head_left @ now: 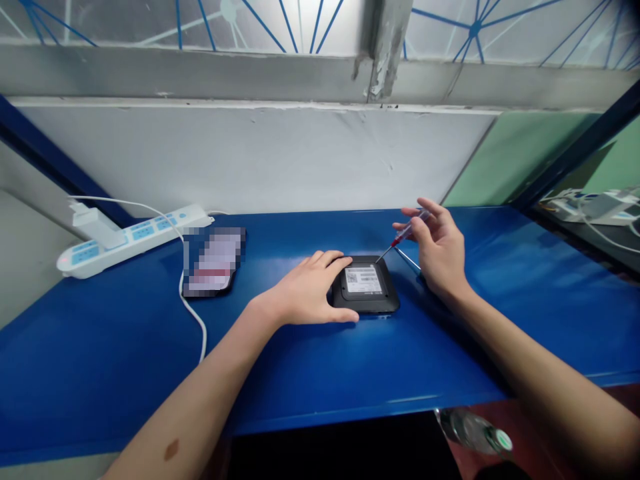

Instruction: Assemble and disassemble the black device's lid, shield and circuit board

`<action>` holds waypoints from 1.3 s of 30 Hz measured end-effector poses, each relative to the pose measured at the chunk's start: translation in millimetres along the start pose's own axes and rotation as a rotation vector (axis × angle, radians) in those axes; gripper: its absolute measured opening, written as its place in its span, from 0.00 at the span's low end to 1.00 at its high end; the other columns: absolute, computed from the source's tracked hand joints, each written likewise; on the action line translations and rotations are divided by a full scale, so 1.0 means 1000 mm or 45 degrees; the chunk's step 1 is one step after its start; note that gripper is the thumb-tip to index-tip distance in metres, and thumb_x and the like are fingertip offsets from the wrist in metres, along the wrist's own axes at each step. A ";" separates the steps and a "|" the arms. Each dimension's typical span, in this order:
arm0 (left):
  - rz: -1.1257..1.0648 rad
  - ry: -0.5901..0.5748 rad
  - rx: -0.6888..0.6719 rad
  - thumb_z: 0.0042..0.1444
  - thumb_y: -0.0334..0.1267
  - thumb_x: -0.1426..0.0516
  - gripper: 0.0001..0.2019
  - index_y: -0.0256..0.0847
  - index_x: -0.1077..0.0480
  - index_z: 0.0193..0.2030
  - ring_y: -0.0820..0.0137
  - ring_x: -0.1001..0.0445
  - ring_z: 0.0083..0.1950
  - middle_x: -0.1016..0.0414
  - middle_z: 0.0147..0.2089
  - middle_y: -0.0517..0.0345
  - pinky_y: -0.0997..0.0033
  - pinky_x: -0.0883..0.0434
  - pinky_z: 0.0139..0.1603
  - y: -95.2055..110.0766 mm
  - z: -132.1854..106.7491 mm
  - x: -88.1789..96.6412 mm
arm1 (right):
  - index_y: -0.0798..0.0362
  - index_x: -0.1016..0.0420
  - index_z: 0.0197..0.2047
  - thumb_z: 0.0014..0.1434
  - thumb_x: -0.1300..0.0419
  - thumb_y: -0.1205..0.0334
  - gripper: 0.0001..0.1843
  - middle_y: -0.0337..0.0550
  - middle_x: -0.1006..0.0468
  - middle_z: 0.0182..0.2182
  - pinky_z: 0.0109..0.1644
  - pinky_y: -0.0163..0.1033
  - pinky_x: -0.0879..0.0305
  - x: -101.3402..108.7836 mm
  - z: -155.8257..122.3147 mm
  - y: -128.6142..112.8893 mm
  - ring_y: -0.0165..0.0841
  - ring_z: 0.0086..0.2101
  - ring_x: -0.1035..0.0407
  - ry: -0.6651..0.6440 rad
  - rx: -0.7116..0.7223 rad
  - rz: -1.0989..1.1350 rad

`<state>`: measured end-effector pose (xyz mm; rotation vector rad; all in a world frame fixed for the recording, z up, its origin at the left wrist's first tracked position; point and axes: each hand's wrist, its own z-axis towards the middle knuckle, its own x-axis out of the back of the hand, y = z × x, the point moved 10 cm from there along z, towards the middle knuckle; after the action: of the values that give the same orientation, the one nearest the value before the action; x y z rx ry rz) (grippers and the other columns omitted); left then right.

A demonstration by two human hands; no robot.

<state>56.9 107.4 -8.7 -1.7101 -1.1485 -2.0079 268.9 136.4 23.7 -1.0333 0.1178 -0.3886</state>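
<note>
In the middle: two hands (310,287) (440,250), one flat black box (367,301), one white sticker (363,281), one red-and-clear screwdriver (400,237), one shiny stick (409,259). At the left: one phone (215,263), one power strip (143,233). At the lower right: one bottle (473,431).

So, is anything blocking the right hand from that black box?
Nothing visible. The screwdriver in the right hand reaches the black box, its tip apparently near the far right corner. The left hand holds the box's left side; a thin rod lies to the right.
</note>
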 end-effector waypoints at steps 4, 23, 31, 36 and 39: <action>0.007 0.002 0.003 0.51 0.67 0.40 0.49 0.40 0.46 0.73 0.47 0.42 0.71 0.44 0.74 0.44 0.48 0.41 0.70 0.000 0.000 0.000 | 0.45 0.30 0.56 0.60 0.34 0.52 0.22 0.39 0.23 0.41 0.42 0.41 0.21 0.002 0.001 -0.001 0.31 0.34 0.21 0.026 0.019 -0.036; -0.015 0.006 0.001 0.51 0.67 0.40 0.49 0.43 0.46 0.73 0.46 0.42 0.71 0.44 0.74 0.45 0.46 0.41 0.69 0.001 0.000 0.000 | 0.44 0.31 0.48 0.60 0.34 0.54 0.15 0.35 0.27 0.34 0.41 0.41 0.21 0.004 0.002 -0.010 0.32 0.34 0.22 0.041 0.113 -0.049; -0.003 -0.005 0.009 0.51 0.67 0.40 0.50 0.41 0.46 0.73 0.46 0.43 0.71 0.44 0.74 0.44 0.47 0.42 0.70 -0.001 0.000 -0.001 | 0.45 0.30 0.54 0.66 0.43 0.60 0.14 0.43 0.21 0.46 0.42 0.43 0.21 -0.002 -0.001 -0.010 0.34 0.40 0.19 -0.009 0.015 0.031; 0.001 0.015 -0.003 0.51 0.67 0.40 0.49 0.42 0.46 0.73 0.46 0.42 0.71 0.44 0.74 0.44 0.47 0.42 0.70 0.000 0.000 0.000 | 0.43 0.29 0.53 0.63 0.37 0.52 0.16 0.38 0.25 0.37 0.37 0.39 0.22 0.002 0.002 -0.007 0.31 0.33 0.22 0.017 0.093 -0.089; 0.004 0.011 0.003 0.51 0.68 0.40 0.49 0.42 0.46 0.73 0.46 0.43 0.71 0.44 0.74 0.44 0.47 0.42 0.70 0.000 0.000 0.000 | 0.43 0.28 0.51 0.60 0.34 0.51 0.17 0.35 0.27 0.33 0.35 0.38 0.22 0.005 0.004 -0.006 0.28 0.28 0.27 0.041 0.111 -0.137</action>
<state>56.3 107.4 -8.9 -1.6998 -1.1442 -2.0091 273.1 135.2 31.3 -0.9500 0.0736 -0.5041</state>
